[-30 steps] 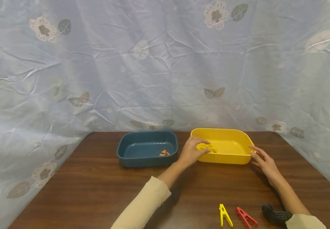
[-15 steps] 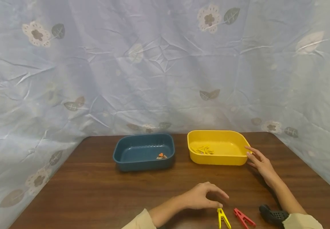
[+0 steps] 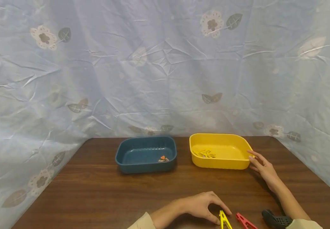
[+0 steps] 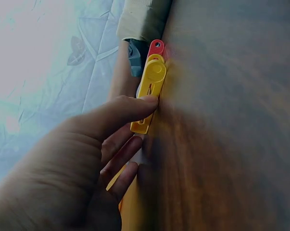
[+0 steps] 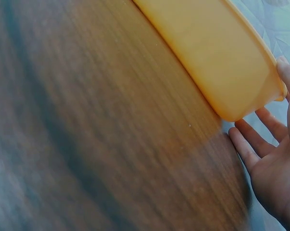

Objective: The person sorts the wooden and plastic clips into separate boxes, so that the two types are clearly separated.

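A yellow clothespin lies on the table near its front edge. My left hand is around it, thumb at one side and index finger at the other. In the left wrist view the thumb overlaps the yellow clothespin, and the other fingers are loosely bent below. A red clothespin lies just to the right. At the right end of a yellow bin, my right hand rests extended fingertips against the rim and wall. Several yellow clothespins lie in that bin's left part.
A dark blue bin stands left of the yellow one, with a few small wooden-looking clips and an orange heart inside. A black perforated object lies by the right forearm. A floral curtain hangs behind the table.
My left hand has come from the yellow bin toward the front of the table, then lowered around the yellow clothespin. The right hand has stayed at the yellow bin's right end.
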Motion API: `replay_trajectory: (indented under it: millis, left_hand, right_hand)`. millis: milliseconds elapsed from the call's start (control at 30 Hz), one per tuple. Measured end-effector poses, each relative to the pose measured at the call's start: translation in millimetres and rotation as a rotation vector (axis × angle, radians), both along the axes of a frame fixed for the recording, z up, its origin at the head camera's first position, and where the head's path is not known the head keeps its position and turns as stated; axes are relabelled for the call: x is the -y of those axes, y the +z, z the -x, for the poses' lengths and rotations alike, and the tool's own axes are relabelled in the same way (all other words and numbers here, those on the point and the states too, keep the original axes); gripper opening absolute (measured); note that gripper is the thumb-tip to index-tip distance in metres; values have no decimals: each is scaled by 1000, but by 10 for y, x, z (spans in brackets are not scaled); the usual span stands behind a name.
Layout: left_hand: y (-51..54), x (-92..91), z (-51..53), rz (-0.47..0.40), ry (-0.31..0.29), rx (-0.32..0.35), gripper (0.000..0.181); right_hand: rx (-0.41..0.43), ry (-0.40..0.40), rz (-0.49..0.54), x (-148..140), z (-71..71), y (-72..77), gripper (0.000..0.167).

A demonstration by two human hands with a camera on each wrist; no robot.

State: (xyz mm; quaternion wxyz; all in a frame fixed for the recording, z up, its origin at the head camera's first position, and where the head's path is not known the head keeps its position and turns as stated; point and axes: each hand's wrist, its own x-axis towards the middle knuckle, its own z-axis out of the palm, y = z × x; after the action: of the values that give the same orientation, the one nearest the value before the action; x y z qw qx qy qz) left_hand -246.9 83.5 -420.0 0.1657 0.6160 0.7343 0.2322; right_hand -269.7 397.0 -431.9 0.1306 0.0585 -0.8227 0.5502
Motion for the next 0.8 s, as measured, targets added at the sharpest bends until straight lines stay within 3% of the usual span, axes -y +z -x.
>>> replay_trajectory:
  millis: [333, 800]
  left_hand:
    - [-14, 38, 0, -28, -28, -54, 37]
    - [12, -11, -12, -6, 20, -58, 30]
  right_hand:
    - [12, 15, 18, 43, 16, -35, 52]
    - [-6, 8, 9, -14, 1, 1, 51]
